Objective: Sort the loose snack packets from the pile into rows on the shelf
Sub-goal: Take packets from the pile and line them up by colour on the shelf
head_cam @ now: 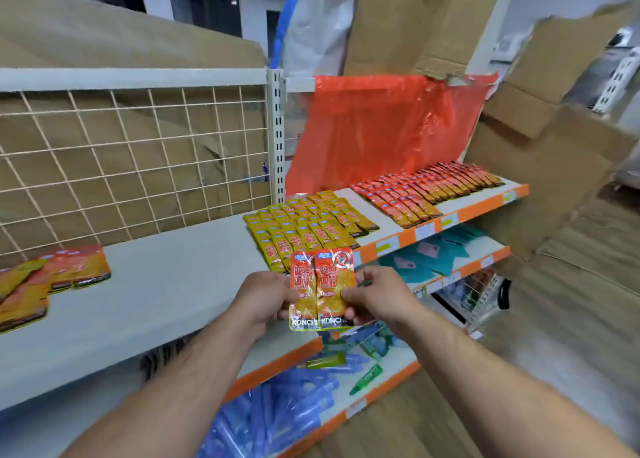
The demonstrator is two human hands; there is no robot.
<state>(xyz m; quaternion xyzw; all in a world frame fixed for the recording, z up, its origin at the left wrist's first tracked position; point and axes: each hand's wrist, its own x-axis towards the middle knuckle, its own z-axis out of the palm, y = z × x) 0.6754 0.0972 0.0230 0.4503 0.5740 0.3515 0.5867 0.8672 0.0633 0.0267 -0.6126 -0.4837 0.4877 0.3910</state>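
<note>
Both hands, left hand [261, 296] and right hand [377, 300], pinch two orange foil snack packets [321, 289] side by side with curled fingers above the white shelf [166, 284], seemingly squaring them for the red rows [426, 190].

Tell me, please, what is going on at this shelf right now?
A person holds two orange snack packets side by side in front of the shelf, the left hand gripping the left one and the right hand pinching the right one. Yellow packets and red packets already lie in rows on it; a loose pile sits at its left end.
</note>
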